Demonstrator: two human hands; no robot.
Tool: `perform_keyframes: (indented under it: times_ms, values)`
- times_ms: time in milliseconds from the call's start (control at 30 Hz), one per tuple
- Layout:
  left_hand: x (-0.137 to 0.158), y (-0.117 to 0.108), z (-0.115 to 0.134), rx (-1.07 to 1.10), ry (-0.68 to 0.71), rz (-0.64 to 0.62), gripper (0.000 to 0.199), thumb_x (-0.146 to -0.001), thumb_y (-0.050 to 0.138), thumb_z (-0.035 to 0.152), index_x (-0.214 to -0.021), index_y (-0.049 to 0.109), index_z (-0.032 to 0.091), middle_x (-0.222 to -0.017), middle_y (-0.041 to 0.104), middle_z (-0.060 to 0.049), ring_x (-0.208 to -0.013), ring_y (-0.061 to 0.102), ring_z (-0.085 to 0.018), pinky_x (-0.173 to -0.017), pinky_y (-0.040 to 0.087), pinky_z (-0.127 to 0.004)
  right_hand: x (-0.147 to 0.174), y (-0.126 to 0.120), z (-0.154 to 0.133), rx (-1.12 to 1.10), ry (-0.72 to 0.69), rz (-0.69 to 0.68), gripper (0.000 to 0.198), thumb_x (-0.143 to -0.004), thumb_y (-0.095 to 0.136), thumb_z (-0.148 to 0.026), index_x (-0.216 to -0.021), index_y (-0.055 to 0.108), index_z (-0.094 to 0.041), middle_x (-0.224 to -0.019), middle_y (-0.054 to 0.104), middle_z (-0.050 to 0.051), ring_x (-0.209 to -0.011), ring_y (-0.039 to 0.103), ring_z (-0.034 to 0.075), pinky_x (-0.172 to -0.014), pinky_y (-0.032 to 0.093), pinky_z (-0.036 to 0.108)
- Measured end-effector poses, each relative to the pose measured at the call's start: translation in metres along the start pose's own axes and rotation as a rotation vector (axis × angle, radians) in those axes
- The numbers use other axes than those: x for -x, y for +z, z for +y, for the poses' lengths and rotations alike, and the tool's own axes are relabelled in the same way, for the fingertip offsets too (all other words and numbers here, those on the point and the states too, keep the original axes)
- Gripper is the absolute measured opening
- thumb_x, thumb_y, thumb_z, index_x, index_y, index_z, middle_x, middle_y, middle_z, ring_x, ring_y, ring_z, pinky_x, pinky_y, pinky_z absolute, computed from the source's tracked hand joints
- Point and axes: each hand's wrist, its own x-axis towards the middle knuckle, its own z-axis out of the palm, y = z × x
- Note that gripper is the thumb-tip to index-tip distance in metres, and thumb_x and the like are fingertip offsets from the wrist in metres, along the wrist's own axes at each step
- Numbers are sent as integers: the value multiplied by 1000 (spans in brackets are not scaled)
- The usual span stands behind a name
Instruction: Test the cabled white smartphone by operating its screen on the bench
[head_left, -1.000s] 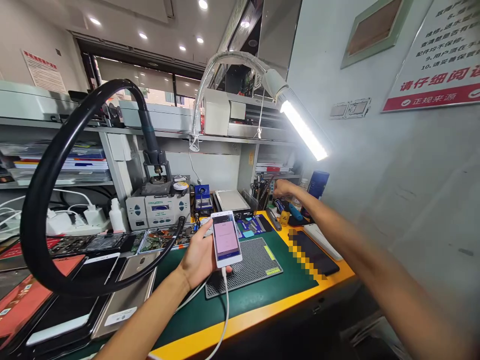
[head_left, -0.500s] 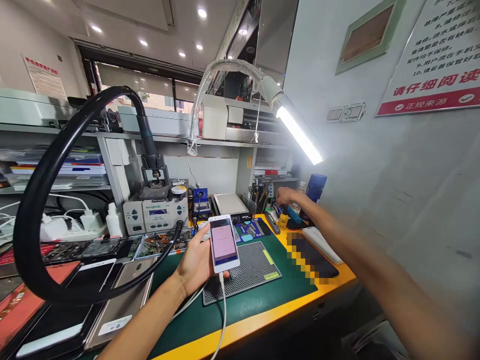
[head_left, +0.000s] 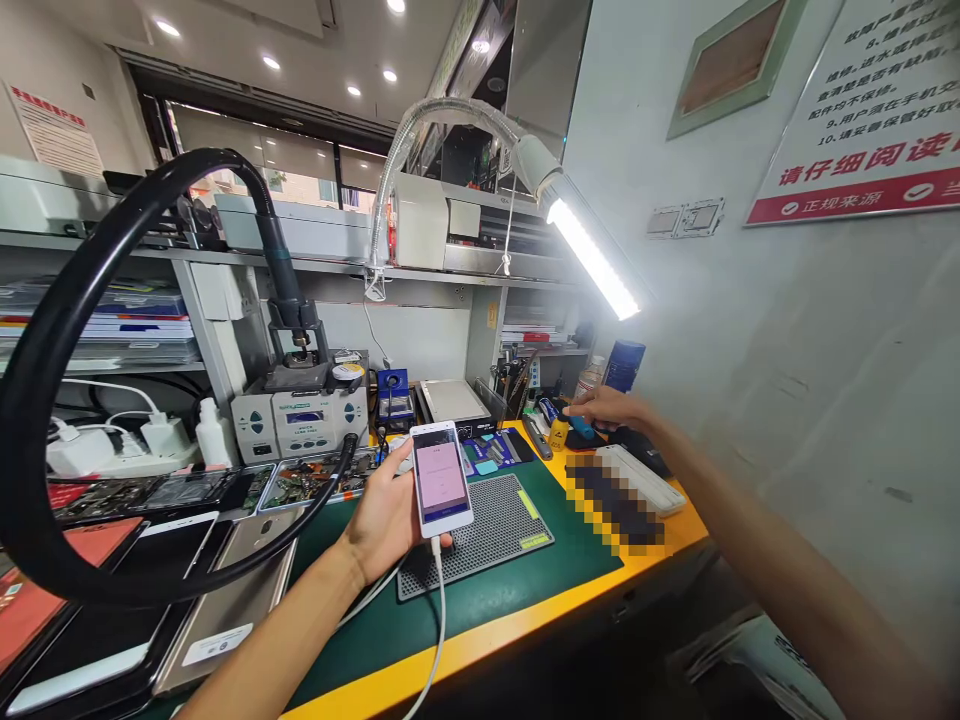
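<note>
My left hand (head_left: 386, 508) is closed round a white smartphone (head_left: 442, 478), held upright with its lit pink screen facing me. A white charging cable (head_left: 439, 600) is plugged into its lower end. Below it lies a grey perforated mat (head_left: 491, 535) on a green work mat (head_left: 517, 600). At the right back of the bench, my right hand (head_left: 611, 408) has its fingers drawn together beside a blue-handled item (head_left: 582, 428) and a small yellow bottle (head_left: 559, 434). Whatever those fingers may grip is too small to make out.
A bright tube lamp (head_left: 592, 255) hangs over the bench. The thick black hose (head_left: 45, 380) of a grey soldering station (head_left: 300, 420) loops across the left. Several phones lie at the left, including a gold one (head_left: 225, 600). A white box (head_left: 649, 480) sits by the wall.
My right hand has come lower and a little to the right, closer to the blue-handled item. My left hand still holds the phone, and the whole view has shifted slightly.
</note>
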Motion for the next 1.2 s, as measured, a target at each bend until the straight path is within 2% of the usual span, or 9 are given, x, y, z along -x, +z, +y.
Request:
perform_keyframes:
  times_ms: [67, 133, 267, 433, 633, 800, 1033, 1100, 1200]
  values:
    - [0, 0, 0, 0, -3, -1, 64, -96, 48, 60, -138, 55, 12, -107, 71, -19, -89, 71, -31, -70, 58, -41, 1, 22, 6, -49, 28, -9, 78, -81, 70, -60, -139, 57, -8, -82, 72, 9, -52, 54, 13, -43, 38, 23]
    - [0, -1, 0, 7, -6, -7, 64, -96, 48, 60, -138, 55, 12, -107, 71, -19, -89, 71, -31, -70, 58, -41, -1, 41, 7, -26, 51, 47, 87, -83, 67, -60, -149, 46, -7, -73, 70, 6, -52, 56, 14, -43, 38, 23]
    - [-1, -2, 0, 20, 2, -19, 61, -97, 48, 58, -138, 55, 13, -107, 71, -18, -90, 71, -31, -70, 58, -41, -9, 59, 3, -4, 56, 117, 85, -87, 67, -49, -153, 39, -3, -65, 68, 5, -54, 61, 17, -45, 40, 23]
    - [-1, -2, 0, 29, 6, -17, 60, -98, 47, 56, -137, 56, 12, -106, 71, -19, -90, 71, -32, -70, 58, -41, -22, 64, 6, -74, 68, 152, 81, -91, 63, -47, -154, 36, -3, -75, 73, 10, -63, 69, 20, -48, 48, 22]
    - [-1, -1, 0, -7, 15, -2, 62, -98, 46, 58, -137, 56, 10, -106, 71, -20, -90, 71, -32, -70, 58, -41, -39, 71, 11, -159, 55, 191, 71, -93, 62, -44, -150, 42, -7, -89, 77, 14, -68, 73, 18, -49, 52, 19]
    - [-1, -2, 0, -1, 7, -8, 64, -98, 46, 58, -140, 54, 11, -109, 71, -19, -91, 70, -32, -71, 58, -41, -48, 75, 10, -168, 60, 214, 75, -94, 62, -43, -153, 36, -5, -88, 77, 15, -65, 72, 18, -49, 53, 20]
    - [-1, -1, 0, -36, 3, -14, 67, -98, 43, 61, -141, 52, 12, -110, 70, -20, -89, 70, -32, -63, 57, -39, -33, 71, -1, -107, 63, 240, 74, -88, 68, -43, -147, 46, -6, -88, 76, 15, -64, 72, 21, -54, 52, 25]
    - [-1, 0, 1, -39, 7, -8, 67, -97, 44, 60, -141, 53, 11, -110, 70, -20, -88, 70, -32, -62, 56, -38, -22, 66, -7, -66, 42, 285, 66, -85, 71, -42, -138, 56, -6, -93, 76, 18, -73, 73, 26, -60, 52, 28]
    - [-1, 1, 0, -37, 0, -12, 66, -96, 46, 61, -140, 53, 12, -108, 70, -20, -86, 70, -32, -63, 57, -40, 0, 61, -24, -33, -33, 401, 53, -86, 68, -39, -129, 63, -7, -109, 73, 22, -103, 69, 32, -75, 51, 31]
